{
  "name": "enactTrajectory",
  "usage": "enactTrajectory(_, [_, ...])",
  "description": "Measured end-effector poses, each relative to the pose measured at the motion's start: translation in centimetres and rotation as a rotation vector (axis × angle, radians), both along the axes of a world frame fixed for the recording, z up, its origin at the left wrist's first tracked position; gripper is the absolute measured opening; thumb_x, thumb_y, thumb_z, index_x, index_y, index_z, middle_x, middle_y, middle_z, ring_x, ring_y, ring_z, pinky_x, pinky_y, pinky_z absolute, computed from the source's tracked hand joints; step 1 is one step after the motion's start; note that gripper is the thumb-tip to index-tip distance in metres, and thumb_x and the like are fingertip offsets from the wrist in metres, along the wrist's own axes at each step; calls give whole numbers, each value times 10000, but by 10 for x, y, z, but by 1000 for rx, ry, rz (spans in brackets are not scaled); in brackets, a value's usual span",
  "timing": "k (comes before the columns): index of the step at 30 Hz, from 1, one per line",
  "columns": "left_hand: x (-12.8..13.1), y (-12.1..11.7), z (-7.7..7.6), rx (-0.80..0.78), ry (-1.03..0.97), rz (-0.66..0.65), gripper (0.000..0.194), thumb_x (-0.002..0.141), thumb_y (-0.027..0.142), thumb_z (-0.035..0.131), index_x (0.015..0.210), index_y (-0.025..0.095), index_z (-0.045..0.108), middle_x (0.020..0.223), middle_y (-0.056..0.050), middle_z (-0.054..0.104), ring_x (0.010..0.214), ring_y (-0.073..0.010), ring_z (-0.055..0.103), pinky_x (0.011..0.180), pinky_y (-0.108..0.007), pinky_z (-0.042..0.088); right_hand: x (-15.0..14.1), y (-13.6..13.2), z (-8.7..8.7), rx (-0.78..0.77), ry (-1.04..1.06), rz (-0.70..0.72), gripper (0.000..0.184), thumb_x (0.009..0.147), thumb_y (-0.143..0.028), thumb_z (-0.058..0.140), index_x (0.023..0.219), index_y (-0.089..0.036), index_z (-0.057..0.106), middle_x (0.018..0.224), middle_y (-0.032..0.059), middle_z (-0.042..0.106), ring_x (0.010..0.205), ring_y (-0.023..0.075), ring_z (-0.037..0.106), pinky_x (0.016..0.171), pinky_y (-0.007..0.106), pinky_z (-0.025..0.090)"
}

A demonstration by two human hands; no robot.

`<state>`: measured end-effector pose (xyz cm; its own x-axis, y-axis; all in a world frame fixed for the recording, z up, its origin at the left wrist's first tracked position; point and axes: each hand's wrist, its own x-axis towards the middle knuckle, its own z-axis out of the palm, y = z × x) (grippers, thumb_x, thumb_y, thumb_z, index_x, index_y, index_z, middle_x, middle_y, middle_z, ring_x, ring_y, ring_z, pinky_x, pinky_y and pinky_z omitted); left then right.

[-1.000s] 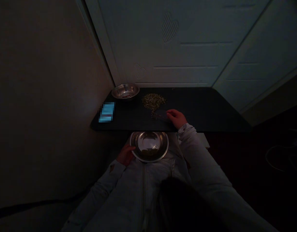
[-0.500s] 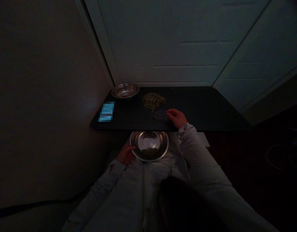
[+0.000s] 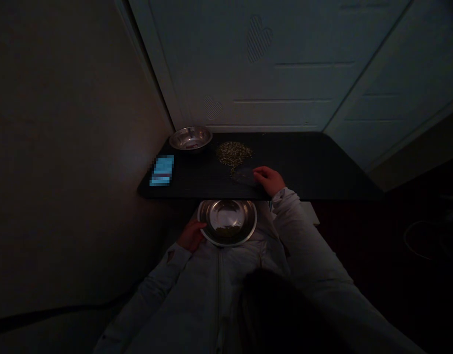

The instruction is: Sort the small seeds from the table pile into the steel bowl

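Head view: left hand (image 3: 191,235), lower centre, has fingers closed on the rim of a steel bowl (image 3: 226,222) containing some grains (image 3: 225,231). Right hand (image 3: 270,180), fingers together, lies against a dark flat piece (image 3: 243,175) on the black table (image 3: 315,167); whether it grips cannot be told. A grain pile (image 3: 233,154) lies just above, upper centre. A second steel bowl (image 3: 191,138) stands upper left.

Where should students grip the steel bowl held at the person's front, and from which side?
Grip the steel bowl by its rim on the person's right, coming from that side: the rim is a raised round lip, and the left hand holds the opposite edge.
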<state>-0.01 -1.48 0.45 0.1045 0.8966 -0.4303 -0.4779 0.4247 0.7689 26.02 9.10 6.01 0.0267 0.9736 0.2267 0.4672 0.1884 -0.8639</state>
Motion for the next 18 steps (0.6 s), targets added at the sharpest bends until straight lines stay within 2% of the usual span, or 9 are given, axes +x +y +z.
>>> enactTrajectory(9, [0, 0, 0, -24, 0, 24, 216, 510, 90, 645, 725, 117, 655, 685, -40, 685, 711, -205, 628, 676, -298, 468, -1, -2, 2, -31, -138, 25, 197, 713, -314, 537, 843, -188, 616, 671, -3, 640, 647, 131, 574, 622, 254, 416])
enactTrajectory(18, [0, 0, 1, -22, -1, 26, 202, 519, 89, 642, 720, 113, 647, 660, -41, 674, 685, -199, 625, 658, -291, 461, -2, -3, 0, -32, -121, 41, 197, 716, -328, 534, 833, -190, 612, 654, -5, 647, 639, 129, 581, 614, 245, 413])
